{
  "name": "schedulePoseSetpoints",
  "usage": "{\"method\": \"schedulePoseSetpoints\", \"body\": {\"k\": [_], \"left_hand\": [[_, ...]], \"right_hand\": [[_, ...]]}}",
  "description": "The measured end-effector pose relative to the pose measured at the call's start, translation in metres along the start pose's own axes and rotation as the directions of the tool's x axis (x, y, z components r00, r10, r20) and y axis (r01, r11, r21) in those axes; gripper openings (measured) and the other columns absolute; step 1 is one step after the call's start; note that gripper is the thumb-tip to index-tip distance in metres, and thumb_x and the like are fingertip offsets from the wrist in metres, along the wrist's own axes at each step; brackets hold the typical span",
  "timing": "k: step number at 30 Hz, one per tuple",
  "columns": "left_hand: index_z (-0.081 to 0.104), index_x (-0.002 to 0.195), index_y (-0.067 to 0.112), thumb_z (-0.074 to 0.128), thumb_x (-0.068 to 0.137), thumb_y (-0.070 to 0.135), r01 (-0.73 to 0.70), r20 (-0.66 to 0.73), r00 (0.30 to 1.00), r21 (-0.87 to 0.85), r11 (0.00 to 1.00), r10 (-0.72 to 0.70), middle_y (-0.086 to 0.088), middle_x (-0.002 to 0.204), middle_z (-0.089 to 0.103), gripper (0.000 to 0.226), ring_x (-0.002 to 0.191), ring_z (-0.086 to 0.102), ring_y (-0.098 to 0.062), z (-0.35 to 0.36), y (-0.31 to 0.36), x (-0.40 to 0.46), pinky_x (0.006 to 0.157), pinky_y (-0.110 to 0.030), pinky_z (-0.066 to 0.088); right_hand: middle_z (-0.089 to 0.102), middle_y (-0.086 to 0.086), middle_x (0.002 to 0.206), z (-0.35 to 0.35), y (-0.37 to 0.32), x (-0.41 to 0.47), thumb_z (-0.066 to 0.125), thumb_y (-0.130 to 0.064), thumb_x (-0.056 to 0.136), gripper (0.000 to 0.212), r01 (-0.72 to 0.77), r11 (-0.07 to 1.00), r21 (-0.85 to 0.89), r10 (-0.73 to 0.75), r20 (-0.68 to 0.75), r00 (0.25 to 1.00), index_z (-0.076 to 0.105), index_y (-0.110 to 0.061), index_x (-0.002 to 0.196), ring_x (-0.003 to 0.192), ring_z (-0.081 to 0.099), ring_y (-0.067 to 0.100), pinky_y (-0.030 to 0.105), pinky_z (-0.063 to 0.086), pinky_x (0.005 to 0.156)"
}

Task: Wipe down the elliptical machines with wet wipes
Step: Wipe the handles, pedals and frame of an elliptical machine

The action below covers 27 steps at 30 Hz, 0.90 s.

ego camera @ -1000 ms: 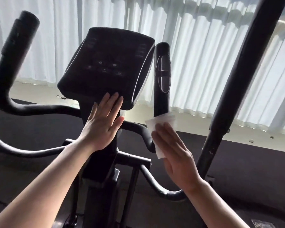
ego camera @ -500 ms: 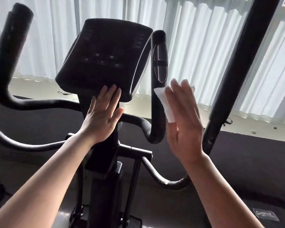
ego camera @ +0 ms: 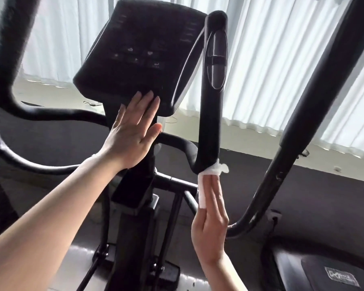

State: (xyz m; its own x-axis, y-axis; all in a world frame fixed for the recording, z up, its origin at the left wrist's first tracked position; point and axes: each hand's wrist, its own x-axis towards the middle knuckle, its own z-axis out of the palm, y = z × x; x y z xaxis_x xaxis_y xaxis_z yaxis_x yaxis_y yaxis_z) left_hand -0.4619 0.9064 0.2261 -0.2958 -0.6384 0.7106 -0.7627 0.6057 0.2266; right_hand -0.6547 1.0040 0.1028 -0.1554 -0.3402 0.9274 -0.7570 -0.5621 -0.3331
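Observation:
A black elliptical machine fills the head view, with its console (ego camera: 139, 51) up in the middle. My left hand (ego camera: 132, 133) lies flat with straight fingers against the console's lower edge. To the right rises the inner handle (ego camera: 211, 122) with a grey pulse sensor. My right hand (ego camera: 211, 217) presses a white wet wipe (ego camera: 208, 175) with straight fingers against the bend at the bottom of that handle. The wipe is bunched at its top and hangs down along my fingers.
A thick black moving arm (ego camera: 315, 101) slants up on the right, another handlebar (ego camera: 11, 59) curves on the left. White curtains (ego camera: 271, 59) hang behind. Dark floor mat and the machine's base frame (ego camera: 135, 248) lie below.
My right hand has dropped with the wipe from beside the pulse sensor to the handle's lower bend. My left hand stays on the console. The camera has moved closer.

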Motion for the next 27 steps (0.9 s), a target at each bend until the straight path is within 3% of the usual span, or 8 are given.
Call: {"method": "schedulePoseSetpoints", "body": {"k": [3, 6, 9, 11, 14, 19, 22, 27], "left_hand": [[0.011, 0.157, 0.024, 0.011, 0.095, 0.06, 0.019, -0.045, 0.999, 0.006, 1.0, -0.019, 0.015, 0.162, 0.002, 0.072, 0.147, -0.008, 0.002, -0.001, 0.007, -0.024, 0.114, -0.015, -0.02], [0.02, 0.154, 0.028, 0.021, 0.095, 0.06, 0.107, -0.023, 0.993, -0.213, 0.971, -0.114, 0.017, 0.16, 0.012, 0.067, 0.147, 0.001, 0.007, 0.019, 0.029, -0.074, 0.121, -0.022, -0.005], [0.032, 0.143, 0.038, 0.027, 0.093, 0.06, 0.221, 0.019, 0.97, -0.47, 0.855, -0.24, 0.027, 0.152, 0.024, 0.055, 0.141, 0.014, 0.016, 0.039, 0.045, -0.118, 0.124, -0.038, 0.015], [0.036, 0.138, 0.04, 0.028, 0.094, 0.057, 0.245, -0.002, 0.956, -0.537, 0.807, -0.292, 0.027, 0.148, 0.031, 0.048, 0.139, 0.023, 0.014, 0.048, 0.046, -0.128, 0.122, -0.042, 0.022], [0.044, 0.136, 0.033, 0.031, 0.096, 0.051, 0.23, -0.066, 0.943, -0.581, 0.781, -0.327, 0.016, 0.146, 0.043, 0.046, 0.136, 0.033, 0.012, 0.049, 0.045, -0.127, 0.118, -0.023, 0.026], [0.059, 0.124, 0.027, 0.039, 0.097, 0.044, 0.204, -0.102, 0.933, -0.644, 0.737, -0.347, 0.021, 0.127, 0.057, 0.038, 0.123, 0.047, 0.014, 0.045, 0.054, -0.126, 0.101, -0.003, 0.03], [0.066, 0.114, 0.029, 0.043, 0.096, 0.041, 0.313, 0.066, 0.904, -0.774, 0.55, -0.422, 0.021, 0.114, 0.067, 0.032, 0.115, 0.057, 0.008, 0.048, 0.071, -0.132, 0.098, -0.007, 0.038], [0.065, 0.125, 0.019, 0.049, 0.086, 0.062, 0.475, 0.432, 0.816, -0.88, 0.019, -0.385, 0.004, 0.123, 0.069, 0.06, 0.119, 0.062, -0.011, 0.047, 0.102, -0.14, 0.104, -0.033, 0.043]], "right_hand": [[0.05, 0.007, 0.144, -0.002, 0.009, -0.017, 0.038, -0.01, 0.101, 0.038, -0.047, 0.997, 0.054, 0.041, 0.107, 0.993, 0.051, -0.004, 0.136, 0.138, 0.043, 0.015, 0.035, 0.039, 0.11], [0.047, -0.004, 0.148, -0.016, 0.002, -0.012, 0.04, -0.003, 0.098, 0.039, -0.036, 0.99, 0.137, 0.019, 0.12, 0.993, 0.05, -0.002, 0.136, 0.137, 0.046, 0.02, 0.036, 0.04, 0.111], [0.049, 0.012, 0.144, -0.041, -0.024, 0.025, 0.036, 0.006, 0.096, 0.038, 0.184, 0.974, 0.131, -0.19, 0.04, 0.981, 0.047, 0.003, 0.132, 0.137, 0.045, 0.025, 0.041, 0.038, 0.113], [0.046, 0.014, 0.142, -0.05, -0.037, 0.069, 0.037, -0.002, 0.103, 0.03, 0.413, 0.911, 0.017, -0.413, 0.036, 0.91, 0.046, 0.002, 0.132, 0.141, 0.039, 0.019, 0.038, 0.035, 0.115], [0.044, 0.007, 0.143, -0.044, -0.02, 0.123, 0.053, -0.002, 0.1, 0.036, 0.639, 0.755, -0.148, -0.607, 0.209, 0.767, 0.049, -0.003, 0.135, 0.139, 0.039, 0.019, 0.034, 0.033, 0.116], [0.046, 0.005, 0.144, -0.045, 0.019, 0.119, 0.058, 0.003, 0.095, 0.045, 0.734, 0.669, -0.116, -0.648, 0.392, 0.652, 0.05, -0.007, 0.138, 0.143, 0.035, 0.016, 0.036, 0.035, 0.115], [0.051, 0.009, 0.139, -0.05, 0.016, 0.105, 0.049, 0.001, 0.1, 0.033, 0.74, 0.666, -0.09, -0.646, 0.426, 0.633, 0.056, -0.004, 0.132, 0.136, 0.045, 0.021, 0.036, 0.035, 0.115], [0.056, 0.011, 0.137, -0.06, 0.016, 0.051, 0.045, -0.011, 0.104, 0.029, 0.692, 0.721, -0.003, -0.556, 0.595, 0.581, 0.065, 0.0, 0.123, 0.135, 0.047, 0.022, 0.038, 0.043, 0.109]]}}
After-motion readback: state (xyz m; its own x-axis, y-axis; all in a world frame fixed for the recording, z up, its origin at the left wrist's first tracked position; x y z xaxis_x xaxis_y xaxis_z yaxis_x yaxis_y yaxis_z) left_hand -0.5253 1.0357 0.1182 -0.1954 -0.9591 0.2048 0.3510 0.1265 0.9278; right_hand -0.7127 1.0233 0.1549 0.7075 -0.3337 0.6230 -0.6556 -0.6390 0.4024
